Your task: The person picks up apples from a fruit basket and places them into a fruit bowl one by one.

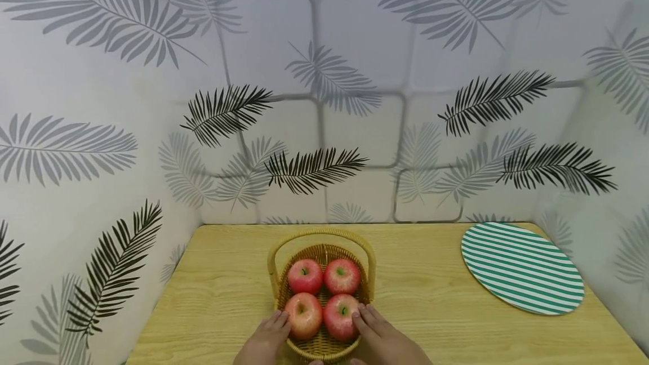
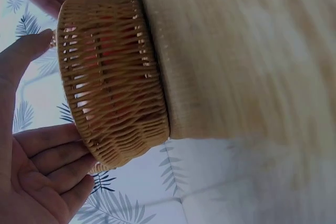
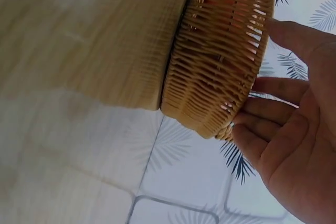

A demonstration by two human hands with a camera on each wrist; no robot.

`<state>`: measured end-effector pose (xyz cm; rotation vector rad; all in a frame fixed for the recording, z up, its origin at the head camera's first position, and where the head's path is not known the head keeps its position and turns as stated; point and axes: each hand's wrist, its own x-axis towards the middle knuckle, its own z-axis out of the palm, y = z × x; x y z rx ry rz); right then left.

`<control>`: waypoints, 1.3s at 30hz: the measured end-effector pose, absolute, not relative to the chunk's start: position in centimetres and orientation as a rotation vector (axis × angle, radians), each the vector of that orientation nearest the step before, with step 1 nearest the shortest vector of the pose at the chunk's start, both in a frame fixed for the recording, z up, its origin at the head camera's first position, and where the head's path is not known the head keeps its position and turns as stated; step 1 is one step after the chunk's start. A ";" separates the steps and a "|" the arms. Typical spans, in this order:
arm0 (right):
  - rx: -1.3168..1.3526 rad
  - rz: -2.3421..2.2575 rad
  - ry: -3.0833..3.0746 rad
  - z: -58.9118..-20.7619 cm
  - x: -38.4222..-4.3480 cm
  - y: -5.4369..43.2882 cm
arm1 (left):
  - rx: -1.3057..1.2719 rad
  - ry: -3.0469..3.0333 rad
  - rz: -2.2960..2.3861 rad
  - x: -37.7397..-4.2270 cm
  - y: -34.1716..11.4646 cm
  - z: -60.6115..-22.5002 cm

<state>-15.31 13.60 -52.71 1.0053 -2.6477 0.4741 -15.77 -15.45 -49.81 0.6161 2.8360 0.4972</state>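
Observation:
A round woven wicker basket (image 1: pixel 324 349) with an arched handle stands on the wooden table, and several red apples (image 1: pixel 304 317) lie inside it. At its left rim rests my left hand (image 1: pixel 266 339), fingers nearly straight and thumb spread along the near edge. My right hand (image 1: pixel 387 339) mirrors it on the right, fingertips overlapping the front right apple (image 1: pixel 341 318) in the head view. Both wrist views show the basket's side wall (image 2: pixel 113 77) with open palms beside it; the fingertips reach the rim. Red shows through the weave (image 3: pixel 226 40).
An oval mat (image 1: pixel 522 268) with green and white stripes lies at the table's right side. The wooden table (image 1: pixel 421 275) meets a wall (image 1: pixel 355 128) with a leaf pattern at the back.

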 end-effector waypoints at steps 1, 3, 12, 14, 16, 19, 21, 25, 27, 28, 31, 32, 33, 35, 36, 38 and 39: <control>1.003 0.484 -2.622 -52.6 -15.3 13.7 | 0.631 2.846 0.476 -15.8 -15.4 -49.8; 1.011 0.496 -2.588 -52.2 -15.2 14.0 | 0.644 2.890 0.493 -15.5 -15.2 -49.8; 1.063 0.420 -2.453 -50.7 -15.4 15.0 | 0.526 3.056 0.665 -13.8 -12.6 -47.8; 1.069 0.417 -2.371 -50.8 -15.5 15.3 | 0.552 3.083 0.687 -13.6 -12.1 -47.6; 1.068 0.408 -2.301 -51.0 -15.6 15.6 | 0.608 3.124 0.688 -13.5 -11.7 -47.5; 1.043 0.397 -2.278 -51.2 -15.6 16.1 | 0.712 3.204 0.653 -13.6 -11.0 -47.8; 1.018 0.403 -2.309 -51.2 -15.5 16.5 | 0.758 3.233 0.610 -13.7 -10.6 -48.0; 0.971 0.406 -2.401 -51.0 -15.3 17.3 | 0.876 3.309 0.553 -13.8 -9.5 -48.3; 0.947 0.396 -2.438 -50.9 -15.2 17.7 | 0.971 3.357 0.582 -13.9 -9.0 -48.5; 0.937 0.390 -2.452 -50.8 -15.2 18.0 | 1.036 3.383 0.604 -14.0 -8.8 -48.5; 0.900 0.377 -2.483 -50.8 -15.1 18.6 | 1.212 3.414 0.659 -14.2 -8.1 -48.7; 0.884 0.371 -2.490 -50.8 -15.1 18.9 | 1.252 3.411 0.669 -14.3 -7.9 -48.7; 0.873 0.365 -2.493 -50.8 -15.1 19.1 | 1.272 3.406 0.658 -14.4 -7.7 -48.7; 0.851 0.359 -2.491 -50.8 -15.2 19.5 | 1.298 3.389 0.629 -14.5 -7.4 -48.7; 0.840 0.352 -2.483 -50.8 -15.2 19.7 | 1.300 3.382 0.613 -14.5 -7.2 -48.7; 0.824 0.347 -2.461 -50.9 -15.3 20.2 | 1.270 3.365 0.595 -14.6 -6.7 -48.7; 0.822 0.351 -2.443 -50.9 -15.3 20.4 | 1.252 3.352 0.600 -14.6 -6.5 -48.6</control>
